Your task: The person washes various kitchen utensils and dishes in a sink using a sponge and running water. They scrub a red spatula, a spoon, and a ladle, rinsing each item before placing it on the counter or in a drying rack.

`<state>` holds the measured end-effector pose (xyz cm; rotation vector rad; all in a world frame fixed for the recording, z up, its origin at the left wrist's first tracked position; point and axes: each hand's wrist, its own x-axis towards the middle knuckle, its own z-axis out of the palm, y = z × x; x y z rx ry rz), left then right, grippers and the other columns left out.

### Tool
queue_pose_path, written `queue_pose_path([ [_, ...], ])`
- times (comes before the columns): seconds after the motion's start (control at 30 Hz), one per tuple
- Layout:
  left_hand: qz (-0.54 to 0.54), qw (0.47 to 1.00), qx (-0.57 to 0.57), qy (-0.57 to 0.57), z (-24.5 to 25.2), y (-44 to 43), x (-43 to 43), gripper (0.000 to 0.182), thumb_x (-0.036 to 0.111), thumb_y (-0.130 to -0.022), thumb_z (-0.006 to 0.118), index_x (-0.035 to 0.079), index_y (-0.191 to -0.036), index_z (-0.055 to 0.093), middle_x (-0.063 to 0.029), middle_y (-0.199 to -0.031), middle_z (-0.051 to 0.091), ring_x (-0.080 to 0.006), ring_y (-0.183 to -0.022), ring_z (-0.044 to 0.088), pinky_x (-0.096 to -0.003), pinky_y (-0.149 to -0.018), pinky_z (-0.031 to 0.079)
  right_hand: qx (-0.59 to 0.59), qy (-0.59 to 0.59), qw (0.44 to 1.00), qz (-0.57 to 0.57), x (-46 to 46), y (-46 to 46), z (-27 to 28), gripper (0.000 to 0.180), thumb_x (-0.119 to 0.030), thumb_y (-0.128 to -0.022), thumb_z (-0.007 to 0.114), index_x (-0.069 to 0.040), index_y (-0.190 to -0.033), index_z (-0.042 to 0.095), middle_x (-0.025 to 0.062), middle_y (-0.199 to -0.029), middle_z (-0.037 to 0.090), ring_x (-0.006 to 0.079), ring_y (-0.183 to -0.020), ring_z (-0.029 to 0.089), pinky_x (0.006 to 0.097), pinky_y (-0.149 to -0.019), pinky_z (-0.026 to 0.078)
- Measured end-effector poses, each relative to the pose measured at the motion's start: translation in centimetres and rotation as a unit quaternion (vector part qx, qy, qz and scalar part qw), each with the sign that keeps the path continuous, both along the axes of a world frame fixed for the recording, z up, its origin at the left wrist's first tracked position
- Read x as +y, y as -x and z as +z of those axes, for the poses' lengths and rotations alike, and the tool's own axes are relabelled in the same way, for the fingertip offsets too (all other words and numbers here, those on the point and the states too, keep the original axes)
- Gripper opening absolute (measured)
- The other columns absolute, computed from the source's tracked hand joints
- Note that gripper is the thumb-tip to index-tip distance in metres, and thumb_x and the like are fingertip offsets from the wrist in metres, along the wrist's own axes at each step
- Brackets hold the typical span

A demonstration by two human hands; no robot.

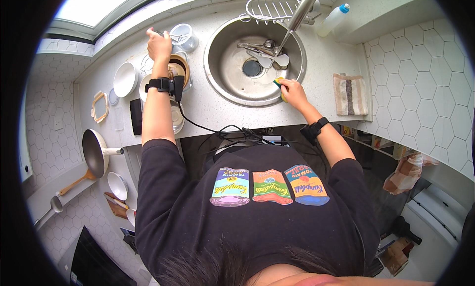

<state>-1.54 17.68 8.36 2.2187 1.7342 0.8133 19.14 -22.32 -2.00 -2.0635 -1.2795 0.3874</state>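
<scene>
My left hand [159, 45] is raised over the counter's left part, fingers closed on the handle of a metal utensil [173, 35] whose far end lies over a clear plastic container [183, 38]; its exact kind is hard to tell. My right hand [293, 93] grips a yellow and green sponge [284, 89] at the near right rim of the round steel sink [230, 78]. Spoons and other metal utensils [256, 48], with a white spatula or rice paddle [282, 59], lie in the sink beside the drain [252, 68]. A thin stream of water runs from the faucet [303, 9].
Left of the sink stand a brown-rimmed pot or bowl [182, 65], a white bowl [125, 79], a phone [136, 116] and a framed lid [100, 107]. A wire rack [272, 7] and soap bottle [333, 20] stand behind; a striped cloth [349, 94] lies right. Cables [230, 132] hang at the front edge.
</scene>
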Motion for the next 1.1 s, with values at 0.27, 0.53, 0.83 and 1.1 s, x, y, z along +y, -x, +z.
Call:
queue_pose_path([
  [0.27, -0.162, 0.982, 0.053, 0.076, -0.2, -3.0, -6.7, 0.029, 0.028, -0.081, 0.055, 0.011, -0.105, 0.057, -0.0133, -0.087, 0.066, -0.0328, -0.083, 0.063, -0.0419, -0.074, 0.049, -0.003, 0.009, 1.0, -0.011, 0.0, -0.1, -0.2, 0.022, -0.01, -0.078, 0.051, -0.005, -0.092, 0.067, 0.0112, -0.092, 0.066, 0.0306, -0.08, 0.059, 0.0385, -0.074, 0.048],
  [0.53, -0.308, 0.915, 0.188, 0.182, -6.7, -6.6, -15.2, 0.024, 0.025, -0.079, 0.054, 0.011, -0.098, 0.061, -0.0145, -0.093, 0.065, -0.032, -0.09, 0.062, -0.042, -0.079, 0.048, 0.01, 0.014, 1.0, -0.018, -0.5, 0.2, -0.1, 0.023, -0.012, -0.079, 0.051, -0.006, -0.094, 0.067, 0.0126, -0.091, 0.065, 0.0317, -0.081, 0.059, 0.0396, -0.075, 0.048],
  [0.83, -0.318, 0.9, 0.22, 0.202, -9.5, -9.8, -12.7, 0.024, 0.023, -0.078, 0.054, 0.011, -0.098, 0.062, -0.0132, -0.097, 0.064, -0.031, -0.093, 0.061, -0.0411, -0.081, 0.048, 0.061, 0.063, 0.994, -0.061, -1.0, 0.4, 1.6, 0.023, -0.015, -0.079, 0.053, -0.005, -0.094, 0.066, 0.0145, -0.091, 0.064, 0.0324, -0.08, 0.062, 0.0391, -0.072, 0.05],
  [1.1, -0.305, 0.911, 0.21, 0.182, -12.1, -13.4, -10.1, 0.026, 0.02, -0.079, 0.051, 0.005, -0.1, 0.058, -0.0163, -0.1, 0.062, -0.0338, -0.095, 0.06, -0.0437, -0.081, 0.048, 0.105, 0.048, 0.988, -0.102, -1.2, 0.1, 3.0, 0.023, -0.015, -0.08, 0.054, -0.003, -0.096, 0.065, 0.0135, -0.095, 0.065, 0.0315, -0.083, 0.062, 0.0366, -0.075, 0.049],
])
